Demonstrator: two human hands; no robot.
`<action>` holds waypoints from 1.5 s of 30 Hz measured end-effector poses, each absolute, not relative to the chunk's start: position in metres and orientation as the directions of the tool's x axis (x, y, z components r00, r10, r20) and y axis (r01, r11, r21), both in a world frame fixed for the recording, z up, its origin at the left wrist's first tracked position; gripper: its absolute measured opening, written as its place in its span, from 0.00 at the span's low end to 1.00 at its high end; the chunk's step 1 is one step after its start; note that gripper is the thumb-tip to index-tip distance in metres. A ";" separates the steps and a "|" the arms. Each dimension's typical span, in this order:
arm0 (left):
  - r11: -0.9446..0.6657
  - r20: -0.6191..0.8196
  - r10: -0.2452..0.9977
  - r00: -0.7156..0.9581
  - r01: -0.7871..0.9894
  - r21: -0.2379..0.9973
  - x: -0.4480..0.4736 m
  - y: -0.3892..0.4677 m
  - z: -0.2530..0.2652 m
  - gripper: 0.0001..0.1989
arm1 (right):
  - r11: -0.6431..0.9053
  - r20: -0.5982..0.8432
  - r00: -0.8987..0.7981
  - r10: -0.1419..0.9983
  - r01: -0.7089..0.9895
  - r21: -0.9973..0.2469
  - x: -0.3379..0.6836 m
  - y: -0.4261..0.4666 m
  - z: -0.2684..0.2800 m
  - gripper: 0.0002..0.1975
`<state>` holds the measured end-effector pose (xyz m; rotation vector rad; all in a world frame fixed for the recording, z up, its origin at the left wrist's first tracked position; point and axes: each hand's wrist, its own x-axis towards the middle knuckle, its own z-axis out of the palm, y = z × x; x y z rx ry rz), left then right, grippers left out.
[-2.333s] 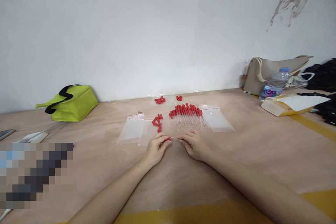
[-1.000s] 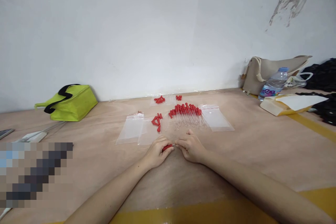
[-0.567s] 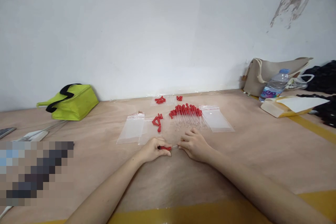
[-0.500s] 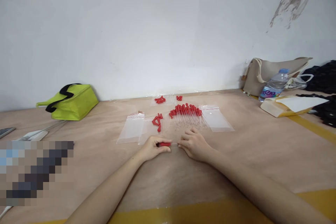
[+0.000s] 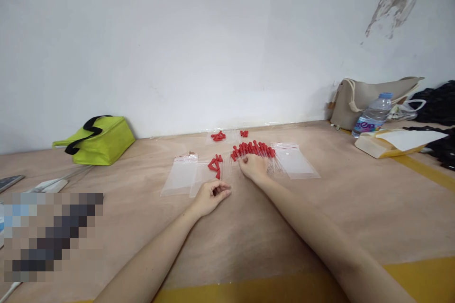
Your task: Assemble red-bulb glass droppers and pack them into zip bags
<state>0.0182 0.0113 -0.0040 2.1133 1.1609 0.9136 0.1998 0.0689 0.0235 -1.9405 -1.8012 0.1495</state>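
My right hand (image 5: 254, 166) reaches to the row of red-bulbed droppers (image 5: 253, 147), its fingers pinched on a dropper at the row's left part; the hand covers much of that dropper. Nearer to me, my left hand (image 5: 211, 197) rests on the table with fingers curled and thumb apart, and nothing shows between them. Beyond it lie several loose red rubber bulbs (image 5: 213, 165). Thin clear tubes (image 5: 226, 168) lie side by side between those bulbs and my right hand.
Clear zip bags lie left (image 5: 182, 174) and right (image 5: 297, 161) of the parts. More red bulbs (image 5: 218, 136) are by the wall. A lime-green bag (image 5: 103, 141) sits left; a water bottle (image 5: 372, 114), a beige bag (image 5: 359, 91) and an envelope (image 5: 369, 145) are right.
My right hand has moved away from my left, forward to the dropper row. The red bulb that was in my left hand is gone from it, and its fingers have loosened.
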 end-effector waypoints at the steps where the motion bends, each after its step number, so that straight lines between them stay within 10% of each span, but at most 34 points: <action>1: -0.473 0.298 0.870 0.394 0.493 0.730 0.018 0.011 -0.004 0.11 | -0.023 0.236 0.128 0.963 0.916 -0.400 0.195 0.070 0.023 0.16; 16: -0.480 0.290 0.865 0.409 0.505 0.718 0.019 0.010 -0.002 0.10 | -0.066 0.119 0.115 0.986 0.932 -0.356 0.185 0.072 0.021 0.19; 26: -0.346 0.491 0.871 0.005 0.715 0.607 0.012 0.021 -0.009 0.09 | 0.069 0.228 0.011 0.974 0.939 -0.338 0.169 0.071 0.019 0.13; 35: -0.487 0.489 0.823 0.288 0.800 0.349 0.009 0.026 -0.004 0.11 | -0.030 0.147 0.082 0.986 0.946 -0.324 0.159 0.083 0.023 0.14; 45: -0.362 0.436 0.891 0.125 0.776 0.517 0.008 0.029 -0.006 0.04 | -0.081 0.014 0.093 0.996 0.925 -0.372 0.147 0.093 0.034 0.10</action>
